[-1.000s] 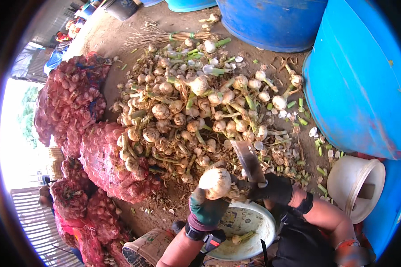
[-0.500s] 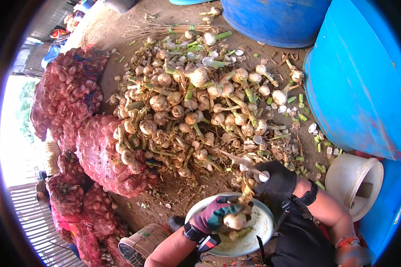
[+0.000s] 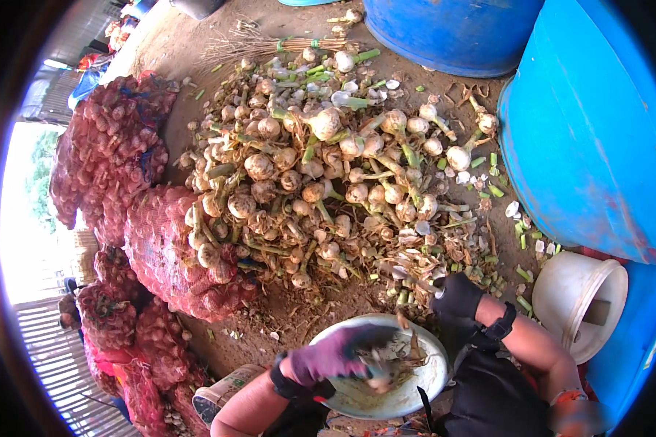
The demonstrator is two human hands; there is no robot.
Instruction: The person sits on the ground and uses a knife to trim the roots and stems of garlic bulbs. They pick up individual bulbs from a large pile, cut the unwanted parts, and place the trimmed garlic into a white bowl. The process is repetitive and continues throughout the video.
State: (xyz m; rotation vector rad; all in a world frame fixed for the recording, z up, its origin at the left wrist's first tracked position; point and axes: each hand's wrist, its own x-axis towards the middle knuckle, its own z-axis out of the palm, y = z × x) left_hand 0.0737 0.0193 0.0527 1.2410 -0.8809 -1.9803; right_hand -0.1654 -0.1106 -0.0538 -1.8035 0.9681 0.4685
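Observation:
My left hand (image 3: pixel 346 353), in a purple and dark green glove, is smeared by motion over a pale round basin (image 3: pixel 434 364). Just under its fingers a blurred garlic bulb (image 3: pixel 379 380) shows; whether the fingers grip it cannot be made out. Dry, papery stalk leaves (image 3: pixel 414 349) are beside the hand, above the basin. My right hand (image 3: pixel 455 297), gloved in black, is closed round the handle of a knife (image 3: pixel 410 278). The blade points left, past the basin's far rim, over trimmings at the near edge of a large garlic heap (image 3: pixel 284 182).
Red mesh sacks of garlic (image 3: pixel 175 247) stand along the left. A blue drum (image 3: pixel 452 33) and a big light-blue container (image 3: pixel 583 138) are at the far right. A white bucket (image 3: pixel 572 302) lies tipped by my right arm; another bucket (image 3: pixel 226 390) is left of the basin. Cut stems litter the ground.
My left hand has turned over and swung a little left and down over the basin, the bulb now lower. My right hand has drawn slightly right with the knife, away from the bulb's stalk.

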